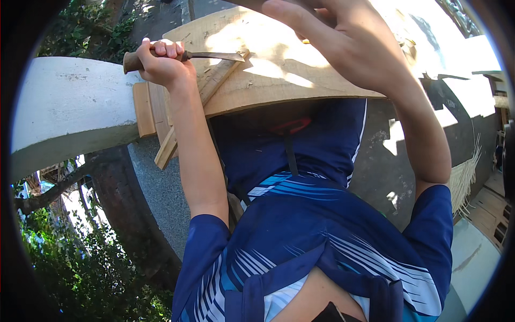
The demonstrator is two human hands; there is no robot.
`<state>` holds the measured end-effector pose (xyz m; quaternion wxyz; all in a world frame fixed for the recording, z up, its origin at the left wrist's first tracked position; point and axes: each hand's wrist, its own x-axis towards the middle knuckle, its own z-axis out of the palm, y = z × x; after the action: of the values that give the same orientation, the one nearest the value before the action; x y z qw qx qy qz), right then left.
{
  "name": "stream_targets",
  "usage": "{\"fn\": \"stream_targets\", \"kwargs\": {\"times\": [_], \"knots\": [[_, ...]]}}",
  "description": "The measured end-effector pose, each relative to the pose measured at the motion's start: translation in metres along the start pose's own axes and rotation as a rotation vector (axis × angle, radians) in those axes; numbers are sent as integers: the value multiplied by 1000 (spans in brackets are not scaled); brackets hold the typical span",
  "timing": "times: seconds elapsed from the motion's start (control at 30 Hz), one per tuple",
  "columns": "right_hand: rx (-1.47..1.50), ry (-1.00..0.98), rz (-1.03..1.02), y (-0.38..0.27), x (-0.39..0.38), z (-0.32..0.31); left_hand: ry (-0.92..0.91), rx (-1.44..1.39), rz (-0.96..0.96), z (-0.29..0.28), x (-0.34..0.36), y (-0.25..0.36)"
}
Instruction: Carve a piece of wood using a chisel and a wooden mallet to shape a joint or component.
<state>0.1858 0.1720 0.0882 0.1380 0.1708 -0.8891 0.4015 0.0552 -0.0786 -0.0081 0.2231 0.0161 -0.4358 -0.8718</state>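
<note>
My left hand (pixel 163 64) is closed on the wooden handle of a knife (pixel 214 56), whose blade lies over the upper end of a narrow wood strip (pixel 220 75). The strip runs diagonally across a pale wooden board (pixel 273 80) with shavings on it and continues under my forearm. Short wooden pieces (pixel 145 110) sit at the board's left edge. My right hand (pixel 348 51) is raised at the top, over the board's right part, thumb stretched out; its other fingers are mostly hidden or cropped, so I cannot tell what they hold, if anything.
A white concrete ledge (pixel 70 102) is left of the board, with a grey speckled surface (pixel 155 188) below it. My legs in blue clothing are under the board. Foliage (pixel 80 268) shows at left; frayed pale matting (pixel 464 182) and dark paving (pixel 375 161) at right.
</note>
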Motion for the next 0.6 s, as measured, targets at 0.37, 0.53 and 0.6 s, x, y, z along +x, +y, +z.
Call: {"fn": "stream_targets", "kwargs": {"times": [0.37,0.53,0.6], "knots": [[368,-32,439,49,-50,32,-73,-23,169,-1,-42,21],[352,15,376,56,-61,33,-157,68,111,15,-34,17],[303,-31,400,56,-64,28,-142,71,96,18,-31,14]]}}
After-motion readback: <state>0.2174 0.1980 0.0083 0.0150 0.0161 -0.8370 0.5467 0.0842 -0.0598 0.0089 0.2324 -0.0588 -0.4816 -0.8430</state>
